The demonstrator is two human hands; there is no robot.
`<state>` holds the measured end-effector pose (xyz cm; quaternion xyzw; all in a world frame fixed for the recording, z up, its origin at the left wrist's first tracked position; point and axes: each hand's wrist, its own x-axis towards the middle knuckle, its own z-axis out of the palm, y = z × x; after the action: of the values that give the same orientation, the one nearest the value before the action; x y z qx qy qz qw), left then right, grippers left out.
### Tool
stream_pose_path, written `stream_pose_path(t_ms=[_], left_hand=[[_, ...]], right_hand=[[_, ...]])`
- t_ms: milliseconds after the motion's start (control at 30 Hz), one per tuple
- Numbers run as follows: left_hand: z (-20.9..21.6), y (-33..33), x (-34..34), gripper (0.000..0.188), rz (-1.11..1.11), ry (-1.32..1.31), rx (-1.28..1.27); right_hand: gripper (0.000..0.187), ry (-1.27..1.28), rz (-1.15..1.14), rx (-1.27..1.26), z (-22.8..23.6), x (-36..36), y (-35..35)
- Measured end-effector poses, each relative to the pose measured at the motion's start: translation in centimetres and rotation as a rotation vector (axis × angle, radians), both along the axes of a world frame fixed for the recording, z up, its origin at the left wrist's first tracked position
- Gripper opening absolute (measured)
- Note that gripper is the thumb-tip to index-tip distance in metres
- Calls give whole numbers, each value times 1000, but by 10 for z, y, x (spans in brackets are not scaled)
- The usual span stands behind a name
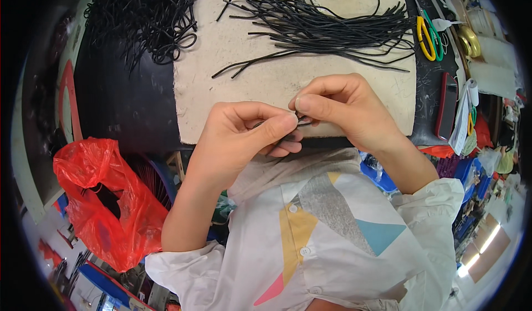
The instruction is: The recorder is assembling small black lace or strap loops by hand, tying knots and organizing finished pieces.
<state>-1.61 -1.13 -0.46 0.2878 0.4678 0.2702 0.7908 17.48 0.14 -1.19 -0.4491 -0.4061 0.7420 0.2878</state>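
Note:
Over the near edge of a beige mat (205, 89), both hands meet at a thin black cord (304, 123). My left hand (238, 136) pinches it between thumb and fingers, and most of the cord is hidden inside that hand. Thumb and forefinger of my right hand (349, 109) are pressed together at the cord's other side, close to the left thumb tip. Farther back on the mat lies a loose bundle of straight black cords (349, 34). A tangled heap of looped black cords (144, 17) spreads at the far left.
Yellow-handled scissors (424, 38) and green-handled scissors (437, 39) lie right of the mat. Nearby are a red-edged phone (446, 106) and a white paper roll (472, 92). A red plastic bag (105, 172) hangs at the left, below the black table (133, 106).

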Motion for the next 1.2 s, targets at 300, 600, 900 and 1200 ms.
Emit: stream_pose_path(t_ms=[300, 600, 900, 1200], left_hand=[[-4, -3, 4, 13, -61, -97, -42], [1, 17, -11, 12, 28, 183, 343], [-8, 54, -32, 23, 16, 1162, 1494], [-2, 34, -7, 11, 209, 503, 819]], right_hand=[[12, 64, 76, 9, 8, 1, -8], [10, -225, 50, 536, 1, -5, 17], [9, -951, 68, 1399, -19, -7, 53], [11, -559, -76, 1187, 11, -7, 45]])
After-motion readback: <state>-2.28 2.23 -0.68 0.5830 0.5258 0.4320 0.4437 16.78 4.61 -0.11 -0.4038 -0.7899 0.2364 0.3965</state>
